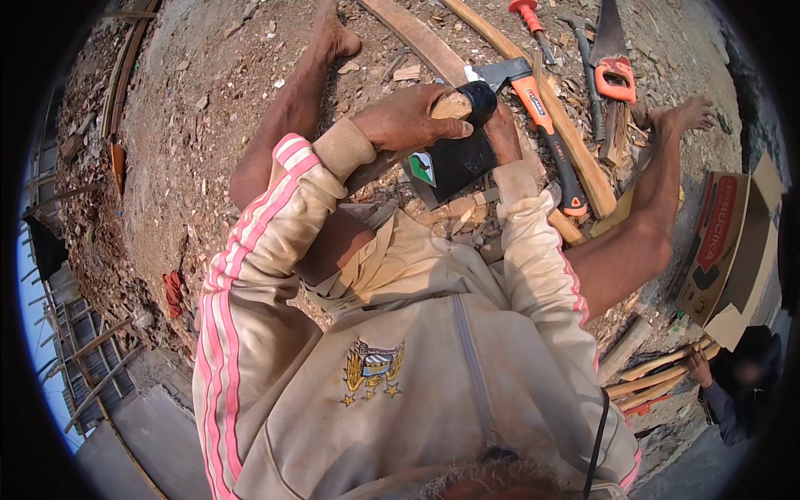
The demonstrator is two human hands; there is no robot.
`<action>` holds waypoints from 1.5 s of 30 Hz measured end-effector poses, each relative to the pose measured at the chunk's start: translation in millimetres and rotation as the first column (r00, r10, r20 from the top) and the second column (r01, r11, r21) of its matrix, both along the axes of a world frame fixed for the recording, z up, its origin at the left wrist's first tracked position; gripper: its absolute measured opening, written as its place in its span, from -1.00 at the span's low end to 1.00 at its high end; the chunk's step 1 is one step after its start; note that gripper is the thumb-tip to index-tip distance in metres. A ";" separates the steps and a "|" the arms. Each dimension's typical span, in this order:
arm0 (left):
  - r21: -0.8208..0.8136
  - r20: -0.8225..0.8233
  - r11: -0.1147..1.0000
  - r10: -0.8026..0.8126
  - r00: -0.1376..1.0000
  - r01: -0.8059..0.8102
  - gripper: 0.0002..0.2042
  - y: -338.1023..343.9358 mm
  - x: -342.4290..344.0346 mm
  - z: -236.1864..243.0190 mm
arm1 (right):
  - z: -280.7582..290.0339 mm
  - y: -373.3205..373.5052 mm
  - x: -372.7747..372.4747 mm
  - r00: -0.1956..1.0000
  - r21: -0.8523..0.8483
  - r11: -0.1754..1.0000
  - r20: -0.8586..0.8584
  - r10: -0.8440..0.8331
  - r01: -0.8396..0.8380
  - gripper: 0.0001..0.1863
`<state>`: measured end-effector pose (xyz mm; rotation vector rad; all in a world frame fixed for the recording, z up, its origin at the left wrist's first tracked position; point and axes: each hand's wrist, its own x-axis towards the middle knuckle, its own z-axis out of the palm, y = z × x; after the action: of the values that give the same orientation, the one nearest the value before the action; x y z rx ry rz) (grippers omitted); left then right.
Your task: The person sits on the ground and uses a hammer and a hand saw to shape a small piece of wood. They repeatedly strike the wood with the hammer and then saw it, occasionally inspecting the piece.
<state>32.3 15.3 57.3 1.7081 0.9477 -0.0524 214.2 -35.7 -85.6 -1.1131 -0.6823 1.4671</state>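
Observation:
Between my bare legs is a hoe head (462, 160), a black metal blade with a green and white sticker and a round black collar. The end of a wooden handle (451, 106) sits at the collar. My left hand (404, 121) is closed around this handle, thumb beside the collar. On the other side, my right hand (502, 136) grips the hoe head by its edge, its fingers partly hidden behind the metal. Just right of my hands lies a hatchet (537, 108) with an orange and black handle, its head near the collar.
Long wooden beams (579, 158) and a plank (421, 42) lie ahead. To the right are a red-handled chisel (531, 18), a hammer (586, 75), a handsaw (615, 71) and an open cardboard box (721, 250). Another person's hand (700, 367) touches wood strips at lower right.

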 end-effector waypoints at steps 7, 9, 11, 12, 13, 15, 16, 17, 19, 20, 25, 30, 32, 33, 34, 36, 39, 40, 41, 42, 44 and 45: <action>-0.101 0.020 0.987 0.131 0.991 -0.128 -0.56 33.1 -8.9 -7.6 | 14.5 -39.1 64.5 0.871 -0.058 0.989 0.483 -0.092 0.137 -0.65; -0.136 0.032 0.967 0.220 0.975 -0.214 -0.56 40.6 -29.2 -12.1 | 5.5 -61.4 71.5 0.783 -0.067 0.998 0.621 0.032 0.012 -0.68; -0.173 0.066 0.941 0.304 0.950 -0.289 -0.57 52.9 -54.5 -21.8 | 14.0 -81.2 65.1 0.620 -0.166 0.980 0.759 0.198 -0.109 -0.71; -0.178 0.087 0.926 0.353 0.932 -0.334 -0.58 56.8 -65.3 -24.7 | 7.7 -90.8 57.1 0.506 -0.119 0.983 0.844 0.176 -0.143 -0.73; -0.185 0.104 0.909 0.397 0.912 -0.375 -0.58 60.4 -73.1 -27.8 | -5.9 -103.0 48.3 0.385 -0.081 0.981 0.911 0.145 -0.178 -0.74; -0.183 0.089 0.891 0.435 0.896 -0.414 -0.59 63.9 -83.6 -30.6 | -17.8 -114.0 40.7 0.171 -0.160 0.965 0.966 0.197 -0.207 -0.76; -0.203 0.109 0.886 0.443 0.890 -0.416 -0.59 65.1 -86.3 -33.7 | -18.2 -116.4 38.0 0.084 -0.269 0.945 0.954 0.287 -0.185 -0.75; -0.223 0.128 0.880 0.453 0.883 -0.419 -0.59 67.6 -88.5 -38.3 | -18.5 -119.4 36.8 -0.002 -0.372 0.915 0.926 0.377 -0.156 -0.75; -0.226 0.200 0.887 0.447 0.872 -0.403 -0.59 69.8 -93.0 -44.5 | -18.8 -127.3 44.5 -0.060 -0.383 0.910 0.924 0.379 -0.159 -0.74; -0.266 0.222 0.890 0.431 0.875 -0.371 -0.58 76.6 -99.6 -57.3 | -19.0 -130.9 46.7 -0.090 -0.388 0.907 0.921 0.378 -0.162 -0.74; -0.393 0.320 0.817 0.552 0.770 -0.422 -0.50 63.3 -77.9 -31.5 | -34.8 -143.8 42.9 -0.211 -0.497 0.858 0.859 0.466 -0.127 -0.73; -0.370 0.316 0.819 0.555 0.770 -0.438 0.04 66.1 -90.9 -34.9 | -1.4 -136.8 40.9 -0.032 -0.386 0.905 0.921 0.387 -0.180 -0.77; -0.259 0.355 0.852 0.522 0.776 -0.455 0.05 62.1 -87.9 -32.1 | 1.3 -137.1 49.4 -0.016 -0.419 0.895 0.907 0.421 -0.157 -0.76; -0.241 0.366 0.869 0.493 0.789 -0.431 -0.03 64.7 -90.7 -37.0 | 4.7 -135.7 49.0 -0.002 -0.430 0.890 0.901 0.435 -0.148 -0.76; -0.223 0.376 0.886 0.463 0.803 -0.407 -0.10 67.1 -93.6 -42.3 | 9.0 -136.3 45.7 -0.017 -0.405 0.904 0.914 0.406 -0.137 -0.77; -0.233 0.325 0.926 0.363 0.874 -0.298 -0.39 70.5 -96.9 -53.5 | 18.8 -139.2 34.8 -0.048 -0.353 0.929 0.936 0.350 -0.107 -0.79; -0.251 0.282 0.947 0.268 0.921 -0.199 -0.44 77.9 -92.6 -63.6 | -0.6 -142.7 16.1 -0.024 -0.235 0.918 0.970 0.241 -0.320 -0.80; -0.253 0.278 0.951 0.248 0.928 -0.178 -0.44 79.8 -88.8 -62.2 | -10.3 -142.3 15.2 -0.059 -0.282 0.899 0.959 0.278 -0.335 -0.80; -0.247 0.273 0.955 0.230 0.934 -0.163 -0.43 81.3 -83.9 -61.5 | -21.3 -141.2 15.0 -0.095 -0.328 0.878 0.944 0.315 -0.348 -0.79; -0.243 0.264 0.957 0.222 0.939 -0.158 -0.43 79.8 -80.0 -60.3 | -21.6 -136.9 12.2 -0.131 -0.374 0.851 0.927 0.351 -0.368 -0.79; -0.249 0.253 0.956 0.219 0.942 -0.156 -0.42 75.3 -70.7 -59.2 | -15.0 -134.0 18.7 -0.045 -0.343 0.861 0.935 0.353 -0.374 -0.75; -0.259 0.252 0.953 0.227 0.941 -0.161 -0.42 72.2 -64.8 -59.0 | -8.6 -136.4 24.6 0.062 -0.264 0.888 0.949 0.308 -0.376 -0.73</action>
<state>-32.5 87.5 -1.7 1.3540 0.8571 0.1975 238.8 -172.1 -94.2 -1.9693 -2.0715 0.8106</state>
